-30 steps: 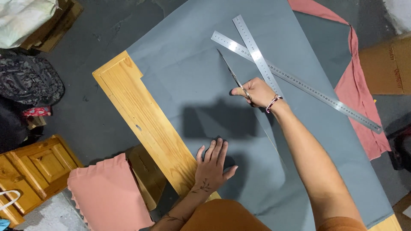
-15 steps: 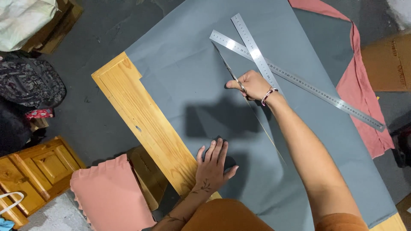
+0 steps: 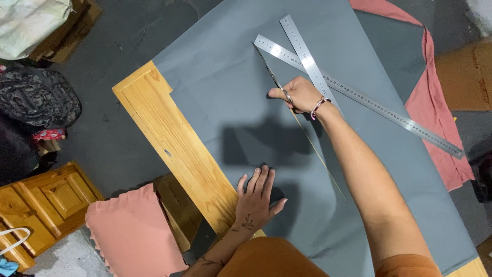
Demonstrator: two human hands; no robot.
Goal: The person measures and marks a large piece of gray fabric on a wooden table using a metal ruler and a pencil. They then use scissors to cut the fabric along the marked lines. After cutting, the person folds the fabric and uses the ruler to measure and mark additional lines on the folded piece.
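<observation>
Since earlier frame, my right hand [image 3: 300, 95] advanced up cloth, clenched on long steel scissors [image 3: 274, 77]; slit behind reads longer. Left hand [image 3: 256, 197] unchanged, open, fingers spread, pressing large grey fabric sheet [image 3: 230, 92] on wooden table [image 3: 169, 138]. 2 steel rulers [image 3: 359, 97] beside.

Single head-worn view, looking steeply down from above onto wooden table [image 3: 169, 138] and grey fabric [image 3: 230, 82], arm's length, both forearms in frame
</observation>
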